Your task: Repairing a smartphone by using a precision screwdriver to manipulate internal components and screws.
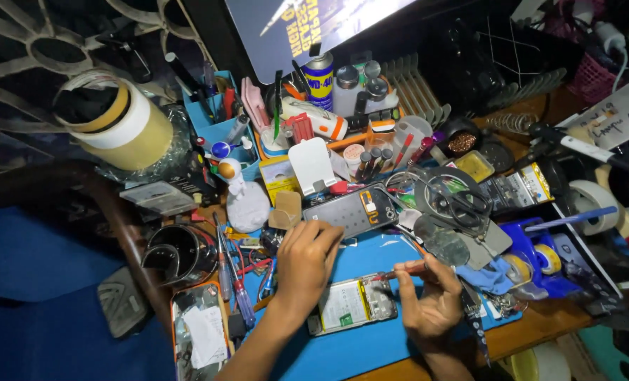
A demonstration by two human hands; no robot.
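- Hands at work over a crowded repair surface (540, 328), seen from above by a head-worn camera.
- The left hand (306, 261) lies palm down with fingers curled, its fingertips pressing on the upper left edge of an opened phone (353, 303); it grips nothing.
- The opened phone lies flat on a blue mat (371, 346), back cover off, with a pale battery and a yellow strip showing inside.
- The right hand (434, 300) is closed around a slim screwdriver (402, 270) with a reddish handle, whose tip points left toward the upper right corner of the opened phone.
- A second phone (349, 209) lies just beyond the left hand, dark glass up, with an orange patch near its right end.
- To the left stand a dark metal cup (180, 254) and several screwdrivers (233, 282) lying on the mat's edge.
- Behind are a white phone stand (312, 166), a small astronaut figure (238, 190), a blue and yellow spray can (320, 79) and a wide roll of tape (120, 120).
- To the right lie scissors (462, 204) and a round magnifier (445, 243).
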